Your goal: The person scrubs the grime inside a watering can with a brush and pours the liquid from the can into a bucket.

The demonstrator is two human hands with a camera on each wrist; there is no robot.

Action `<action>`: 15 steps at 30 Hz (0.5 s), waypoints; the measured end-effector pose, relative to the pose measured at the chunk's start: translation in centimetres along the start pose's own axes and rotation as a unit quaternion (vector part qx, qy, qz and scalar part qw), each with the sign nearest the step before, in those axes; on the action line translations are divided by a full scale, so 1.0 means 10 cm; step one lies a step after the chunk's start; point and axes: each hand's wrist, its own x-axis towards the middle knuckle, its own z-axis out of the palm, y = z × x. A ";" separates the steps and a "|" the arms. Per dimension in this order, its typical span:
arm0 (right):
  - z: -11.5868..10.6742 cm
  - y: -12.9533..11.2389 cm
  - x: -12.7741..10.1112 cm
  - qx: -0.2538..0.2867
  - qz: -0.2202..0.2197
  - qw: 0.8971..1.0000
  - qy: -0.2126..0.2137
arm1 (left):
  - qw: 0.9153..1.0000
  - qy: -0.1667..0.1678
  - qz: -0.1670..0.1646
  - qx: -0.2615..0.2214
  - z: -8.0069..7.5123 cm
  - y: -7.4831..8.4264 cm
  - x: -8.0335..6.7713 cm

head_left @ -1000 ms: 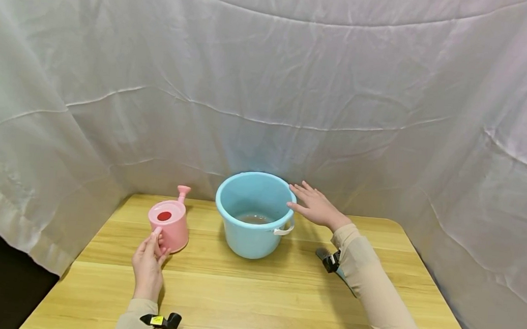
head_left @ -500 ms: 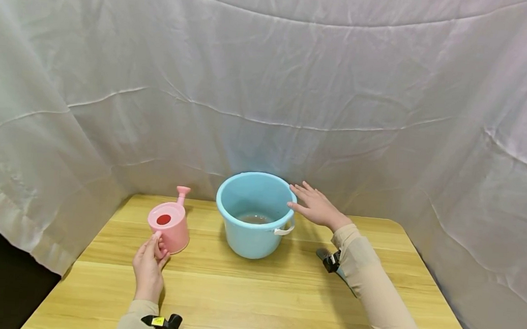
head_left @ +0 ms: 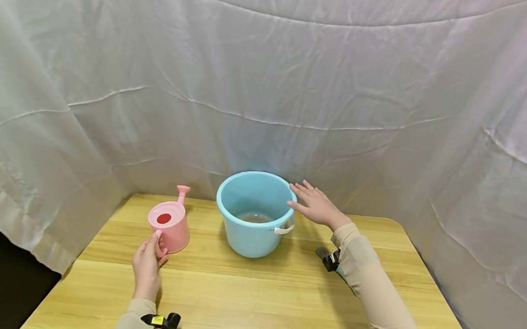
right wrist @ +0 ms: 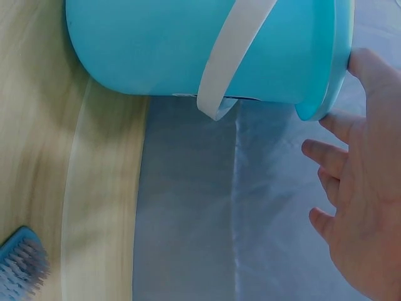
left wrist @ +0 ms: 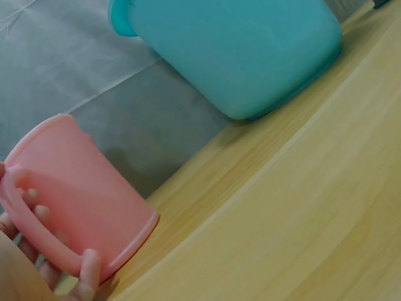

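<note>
My left hand (head_left: 147, 264) grips the handle of a pink watering can (head_left: 175, 232), its fingers curled through the loop in the left wrist view. The can (left wrist: 84, 197) stands upright on the table's left part, its spout pointing to the back. At the middle rear is a light blue bucket (head_left: 251, 239) with a little clear liquid in its bottom and a white handle (right wrist: 229, 53) hanging down its side. My right hand (head_left: 316, 205) is spread at the bucket's right rim, with thumb and a fingertip touching the edge in the right wrist view.
A brush (right wrist: 24, 263) with a blue back and grey bristles lies on the wooden table (head_left: 235, 305), partly hidden under my right forearm in the head view. A pale grey curtain (head_left: 269, 83) hangs close behind the table and along both sides.
Almost nothing differs. The watering can's handle end has shifted very slightly in my left hand's grip; the right hand and bucket keep their places.
</note>
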 end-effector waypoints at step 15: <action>0.11 0.09 -0.12 0.003 -0.001 0.999 0.053 | 0.981 0.049 0.129 0.135 0.06 0.23 -0.12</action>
